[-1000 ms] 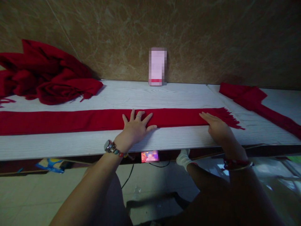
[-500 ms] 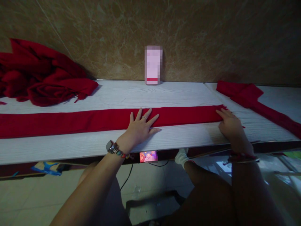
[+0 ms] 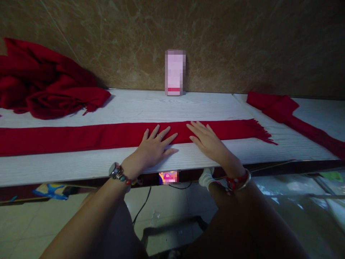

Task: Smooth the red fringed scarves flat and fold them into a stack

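A long red scarf (image 3: 113, 136), folded into a narrow strip, stretches across the white wood-grain table (image 3: 210, 108) and runs out of view on the left. Its fringe (image 3: 261, 131) lies loose at the right end. My left hand (image 3: 153, 147) rests on the strip near its middle, fingers spread flat. A short way to the right, my right hand (image 3: 208, 142) also lies on the scarf, fingers stretched out and pointing up and to the left. Neither hand grips the cloth.
A crumpled heap of red cloth (image 3: 54, 93) lies at the back left. Another red scarf (image 3: 291, 115) sits at the back right. A blurred pink phone-like object (image 3: 174, 73) leans on the brown marbled wall (image 3: 229, 46). Below the table edge are a lit screen (image 3: 168, 177) and a blue-yellow packet (image 3: 52, 191).
My right hand has left the fringed end and moved left along the scarf, close to my left hand. The fringe is now uncovered. My left hand has stayed nearly in place.
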`<state>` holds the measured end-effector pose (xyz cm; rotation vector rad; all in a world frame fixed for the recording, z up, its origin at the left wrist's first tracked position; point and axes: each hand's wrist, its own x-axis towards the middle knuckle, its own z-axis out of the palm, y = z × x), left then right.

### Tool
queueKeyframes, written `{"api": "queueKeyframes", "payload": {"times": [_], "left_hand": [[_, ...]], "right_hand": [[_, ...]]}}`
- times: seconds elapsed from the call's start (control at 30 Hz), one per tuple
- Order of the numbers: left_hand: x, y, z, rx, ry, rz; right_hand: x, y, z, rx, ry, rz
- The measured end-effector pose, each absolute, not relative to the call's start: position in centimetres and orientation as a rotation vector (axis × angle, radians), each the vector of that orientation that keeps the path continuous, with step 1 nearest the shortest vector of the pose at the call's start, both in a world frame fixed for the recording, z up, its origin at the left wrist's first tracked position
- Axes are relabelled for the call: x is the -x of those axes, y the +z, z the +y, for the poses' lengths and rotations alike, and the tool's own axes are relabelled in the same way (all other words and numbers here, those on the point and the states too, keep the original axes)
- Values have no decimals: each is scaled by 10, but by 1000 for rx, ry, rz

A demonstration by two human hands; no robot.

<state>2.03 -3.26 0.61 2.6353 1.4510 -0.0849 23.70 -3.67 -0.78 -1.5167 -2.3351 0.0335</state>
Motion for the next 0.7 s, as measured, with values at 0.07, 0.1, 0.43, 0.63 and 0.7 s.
{"api": "queueKeyframes", "payload": {"times": [0.07,0.1,0.43,0.63,0.7], "left_hand": [[-21,7,-32,-2628,-40,1516],[-22,8,-32,-2618,-9,1574],[-12,10,-33,-2485,-37,1754],[-8,14,-38,-2434,-80,1782],[-6,14,-40,-2421,-88,1798]], "right_hand": [[-221,-6,-34,1522,15,-2349],[-216,-5,-33,1531,9,-2364],[-254,-9,-24,1835,-42,-2313],[-319,-15,-27,2065,-100,-2096],[-337,-17,-28,2137,-113,-2036]]}}
